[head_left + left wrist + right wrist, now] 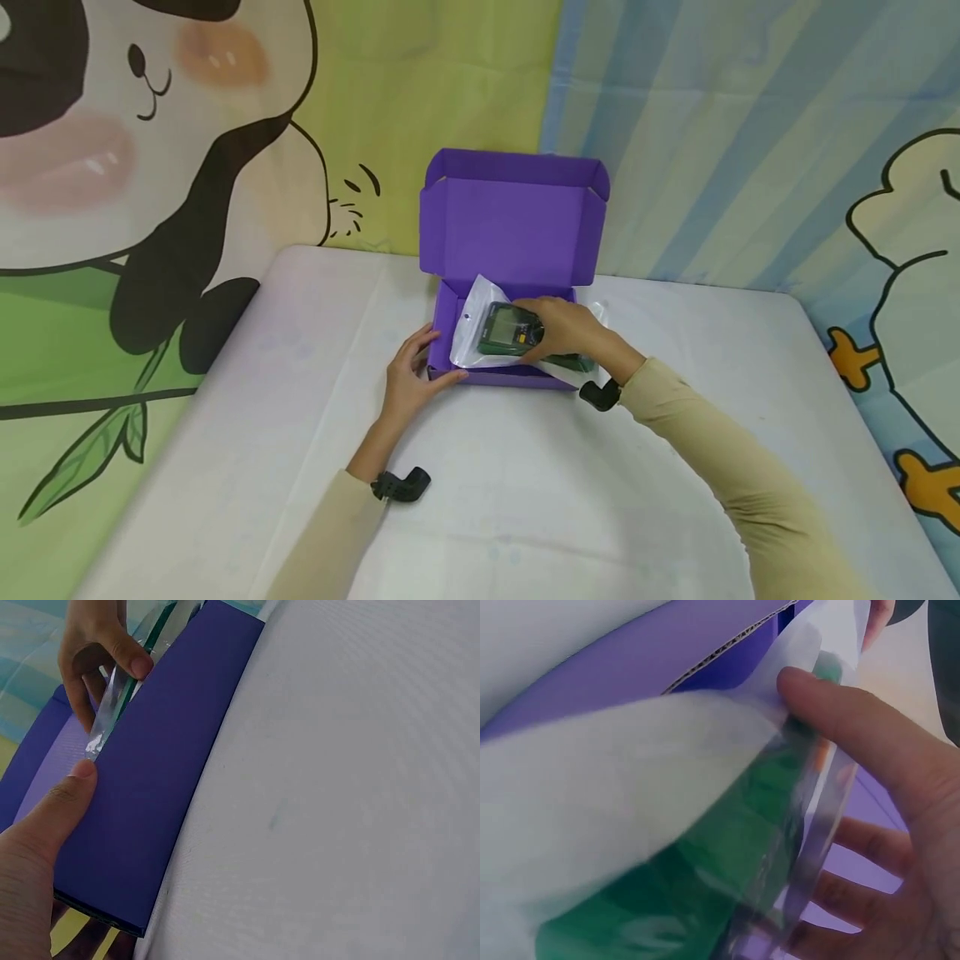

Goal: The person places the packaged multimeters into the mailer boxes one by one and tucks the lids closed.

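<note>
A green multimeter (510, 327) with a grey screen lies tilted in a clear and white plastic bag (467, 340). My right hand (562, 325) grips the bagged multimeter from above, thumb on the near side and fingers on the far side. In the right wrist view, the green casing (697, 892) shows through the film. Beneath is an open purple cardboard box (510, 380); whether the bag touches its floor is hidden. My left hand (408, 379) holds the box's near left corner, thumb against the front wall (157, 765) and fingers along the left side.
The box's lid (513, 225) stands raised at the back, near the printed backdrop (465, 75). Under the box spreads a white-covered table (480, 517). Black wrist cameras sit on the left wrist (402, 485) and right wrist (600, 395).
</note>
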Motion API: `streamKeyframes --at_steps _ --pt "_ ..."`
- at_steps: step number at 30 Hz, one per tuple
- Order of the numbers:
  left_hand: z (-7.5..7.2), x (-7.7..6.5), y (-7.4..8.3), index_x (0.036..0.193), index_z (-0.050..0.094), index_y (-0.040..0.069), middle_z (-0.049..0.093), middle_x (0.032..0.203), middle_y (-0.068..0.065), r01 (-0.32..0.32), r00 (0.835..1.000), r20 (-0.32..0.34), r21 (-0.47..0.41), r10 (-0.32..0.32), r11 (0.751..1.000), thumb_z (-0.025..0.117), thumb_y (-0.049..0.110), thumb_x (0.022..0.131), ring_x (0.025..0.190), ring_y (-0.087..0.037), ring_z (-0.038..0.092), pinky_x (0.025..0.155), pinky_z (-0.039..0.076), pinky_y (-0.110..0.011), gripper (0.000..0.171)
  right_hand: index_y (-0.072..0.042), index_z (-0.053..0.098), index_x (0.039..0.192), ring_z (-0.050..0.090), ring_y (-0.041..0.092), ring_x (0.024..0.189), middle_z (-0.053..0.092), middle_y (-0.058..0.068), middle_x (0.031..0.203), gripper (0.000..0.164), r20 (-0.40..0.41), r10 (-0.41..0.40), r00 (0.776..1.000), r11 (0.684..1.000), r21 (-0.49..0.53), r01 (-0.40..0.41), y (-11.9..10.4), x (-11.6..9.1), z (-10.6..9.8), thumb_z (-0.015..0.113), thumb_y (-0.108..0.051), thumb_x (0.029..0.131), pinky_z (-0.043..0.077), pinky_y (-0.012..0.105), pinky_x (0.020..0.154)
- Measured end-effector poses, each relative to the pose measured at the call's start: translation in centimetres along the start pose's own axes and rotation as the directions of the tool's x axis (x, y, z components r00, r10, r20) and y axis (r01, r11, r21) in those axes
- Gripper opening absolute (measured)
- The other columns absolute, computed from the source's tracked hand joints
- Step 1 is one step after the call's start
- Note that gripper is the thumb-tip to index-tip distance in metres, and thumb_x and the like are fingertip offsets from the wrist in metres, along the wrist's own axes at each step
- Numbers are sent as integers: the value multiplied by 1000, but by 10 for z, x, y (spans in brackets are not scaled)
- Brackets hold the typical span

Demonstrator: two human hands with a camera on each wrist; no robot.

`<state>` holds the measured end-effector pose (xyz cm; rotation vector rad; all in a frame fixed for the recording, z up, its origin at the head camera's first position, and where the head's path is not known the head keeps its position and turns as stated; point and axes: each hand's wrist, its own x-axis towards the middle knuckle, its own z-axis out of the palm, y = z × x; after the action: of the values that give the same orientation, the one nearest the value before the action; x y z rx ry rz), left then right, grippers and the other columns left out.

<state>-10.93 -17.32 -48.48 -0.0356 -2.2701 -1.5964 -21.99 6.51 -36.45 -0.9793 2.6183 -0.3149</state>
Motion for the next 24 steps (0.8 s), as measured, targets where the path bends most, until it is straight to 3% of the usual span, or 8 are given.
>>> streamKeyframes --at_steps 5,12,19,24 --pt "1 2 1 130 57 -2 46 146 -17 -30 1000 -6 -33 30 999 91 6 64 124 -37 53 93 51 -51 75 -10 43 147 53 33 123 54 14 140 93 5 -12 1000 1000 -6 12 -3 8 1 88 -36 71 48 55 94" --pt "1 2 1 130 59 7 47 147 -7 -5 1000 4 6 5 1000 90 17 68 127 -28 52 93 52 -46 70 -12 43 148 52 32 124 53 11 141 91 15 -50 999 999 -20 50 -6 18 6 87 -35 72 47 55 97" --pt "-1 1 -2 131 58 5 46 148 -7 -21 1000 7 38 21 999 90 14 69 130 -27 49 91 52 -45 70 -10 41 149 49 35 129 50 16 143 91 -7 -129 992 991 -29 129 -13 26 13 86 -32 74 40 55 106" --pt "-6 -3 27 130 55 -6 45 146 -20 -16 1000 20 27 15 1000 87 4 70 129 -36 49 92 51 -50 68 -10 36 151 41 36 136 45 18 147 91 8 -142 990 989 -46 143 -17 29 19 84 -32 77 24 64 112"
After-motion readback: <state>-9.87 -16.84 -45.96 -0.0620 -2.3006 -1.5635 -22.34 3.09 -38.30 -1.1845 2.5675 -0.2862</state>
